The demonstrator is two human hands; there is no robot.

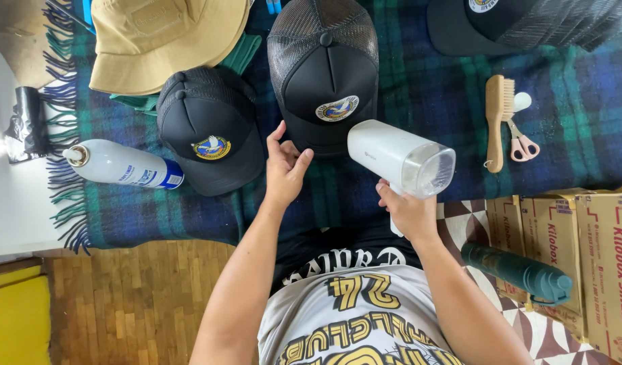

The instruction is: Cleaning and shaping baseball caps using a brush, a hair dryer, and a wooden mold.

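Observation:
My right hand grips the handle of a white handheld steamer with a clear water tank, its head pointing left toward a black mesh-backed cap with a round bird emblem. My left hand touches the brim of that cap with its fingertips. A second black cap with a similar emblem lies to the left. All rest on a blue and green plaid blanket.
A tan bucket hat lies at the top left, another black cap at the top right. A white spray can, wooden brush, small pink scissors, green bottle and cardboard boxes surround me.

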